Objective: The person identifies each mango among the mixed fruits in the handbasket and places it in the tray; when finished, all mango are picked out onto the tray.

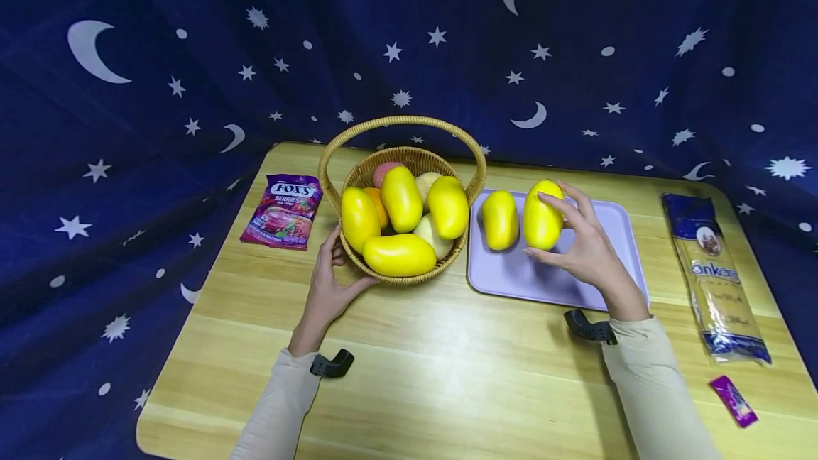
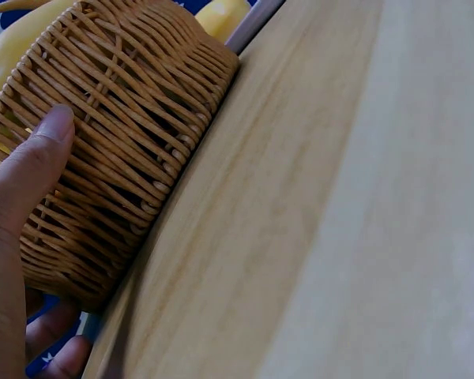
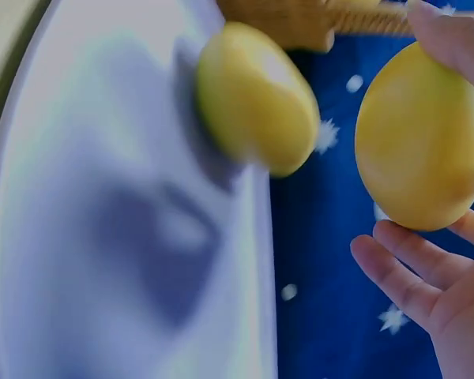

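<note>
A yellow mango (image 1: 543, 216) is pinched between the thumb and fingers of my right hand (image 1: 588, 250), raised over the lilac tray (image 1: 543, 286). Another mango (image 1: 500, 220) lies on the tray to its left; the right wrist view shows the held mango (image 3: 423, 142) apart from the tray surface. My left hand (image 1: 329, 289) holds the side of a wicker basket (image 1: 409, 280), its thumb (image 2: 43, 154) against the weave in the left wrist view. Several mangoes (image 1: 400, 255) fill the basket, with a pinkish-red fruit (image 1: 384, 173), an orange fruit and pale round fruits partly hidden among them.
A purple Fox's berries candy bag (image 1: 282, 213) lies left of the basket. On the right are a long pasta packet (image 1: 718, 282) and a small purple wrapped sweet (image 1: 733, 401). The basket's tall handle (image 1: 402, 121) arches above the fruit, close to the starry blue cloth (image 1: 409, 48).
</note>
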### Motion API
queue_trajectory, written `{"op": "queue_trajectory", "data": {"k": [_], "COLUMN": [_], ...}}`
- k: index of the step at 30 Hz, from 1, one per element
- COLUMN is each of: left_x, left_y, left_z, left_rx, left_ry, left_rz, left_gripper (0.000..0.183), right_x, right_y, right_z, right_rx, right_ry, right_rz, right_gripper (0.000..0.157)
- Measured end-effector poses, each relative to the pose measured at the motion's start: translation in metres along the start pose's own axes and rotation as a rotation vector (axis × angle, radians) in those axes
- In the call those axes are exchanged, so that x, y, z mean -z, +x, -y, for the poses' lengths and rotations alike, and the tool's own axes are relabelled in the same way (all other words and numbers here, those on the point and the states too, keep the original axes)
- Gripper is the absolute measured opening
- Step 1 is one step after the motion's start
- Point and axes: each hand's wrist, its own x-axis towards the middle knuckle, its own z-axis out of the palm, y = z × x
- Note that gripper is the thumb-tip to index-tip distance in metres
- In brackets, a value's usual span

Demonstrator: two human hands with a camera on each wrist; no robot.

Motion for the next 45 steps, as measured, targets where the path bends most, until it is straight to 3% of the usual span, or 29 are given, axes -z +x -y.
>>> {"op": "queue_trajectory", "data": {"k": [7,21,31,39,45], "left_x": [-0.001,0.000,-0.001,-0.002,0.000], "left_y": [0.000,0.000,0.000,0.001,0.003], "left_z": [0.000,0.000,0.000,-0.001,-0.015], "left_rx": [0.007,-0.005,0.010,0.025,0.024], "left_ry": [-0.002,0.012,0.006,0.000,-0.002], "left_rz": [-0.001,0.002,0.002,-0.001,0.005], "left_gripper": [0.117,0.115,0.115,0.118,0.112], "right_x": [0.000,-0.009,-0.015,-0.016,-0.017], "right_y": [0.000,0.005,0.008,0.007,0.007], "right_z": [-0.032,-0.057,-0.062,-0.064,-0.063], "right_rx": [-0.082,-0.141,-0.185,-0.222,-0.239], "right_ry": [-0.019,-0.019,0.008,0.029,0.018], "right_rz": [0.064,0.201,0.227,0.244,0.251], "right_gripper": [0.113,0.116,0.121,0.115,0.113]}}
